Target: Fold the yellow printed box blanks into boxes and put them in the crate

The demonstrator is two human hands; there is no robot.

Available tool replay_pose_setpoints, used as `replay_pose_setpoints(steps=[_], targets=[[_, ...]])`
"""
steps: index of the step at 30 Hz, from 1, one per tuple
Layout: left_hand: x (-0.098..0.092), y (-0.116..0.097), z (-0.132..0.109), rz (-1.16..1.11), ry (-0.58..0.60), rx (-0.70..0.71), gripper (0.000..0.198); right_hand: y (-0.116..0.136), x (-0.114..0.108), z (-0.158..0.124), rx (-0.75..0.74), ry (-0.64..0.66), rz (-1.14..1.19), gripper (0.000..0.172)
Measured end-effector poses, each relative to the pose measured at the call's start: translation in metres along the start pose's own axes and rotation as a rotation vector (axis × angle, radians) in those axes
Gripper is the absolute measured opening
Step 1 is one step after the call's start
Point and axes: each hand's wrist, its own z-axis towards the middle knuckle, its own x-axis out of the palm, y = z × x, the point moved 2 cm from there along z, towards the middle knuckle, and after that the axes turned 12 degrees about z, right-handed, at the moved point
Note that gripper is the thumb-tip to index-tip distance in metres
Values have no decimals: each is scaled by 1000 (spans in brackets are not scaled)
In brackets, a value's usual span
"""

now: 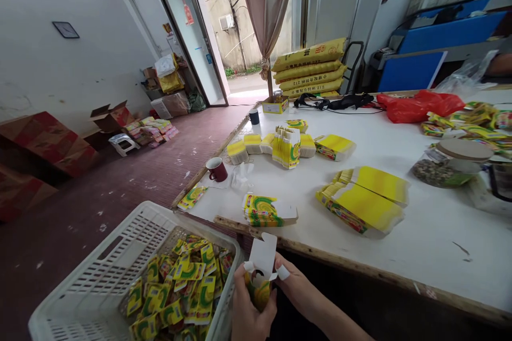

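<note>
Just past the table's near edge, my left hand [253,311] is wrapped round a small yellow-and-green cardboard box [262,293]. The box stands upright with its top open, and its white flap [264,256] sticks up. Something dark shows inside it, too small to name. My right hand [298,287] grips the box's right side near the opening, with a white wrap on one finger. A flattened stack of printed cartons [264,210] lies on the table in front of my hands. To the left, a white plastic basket [102,269] holds many similar small yellow boxes [190,272].
Long stacks of yellow cartons [368,197] lie on the white table [440,245]. More cartons [286,146] stand farther back, near a dark red mug [217,169]. At right are a lidded jar [452,162] and a red plastic bag [420,106]. Another person's arm [501,65] shows at far right.
</note>
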Motion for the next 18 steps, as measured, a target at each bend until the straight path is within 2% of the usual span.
replay_pose_setpoints(steps=[4,8,11,14,16,18], targets=[[10,-9,-8,47,106,107,53,5,1,-1,126,-62,-147,71],[11,-9,-10,50,202,78,59,2,-5,-1,172,16,-271,76],[10,-2,-6,6,254,11,65,5,-5,-6,119,116,-434,82],[12,5,2,-23,275,37,68,10,2,-11,-3,192,-681,62],[16,10,8,26,240,73,71,11,3,-11,-102,201,-774,53],[17,14,10,90,157,95,73,11,-3,-7,-182,137,-792,51]])
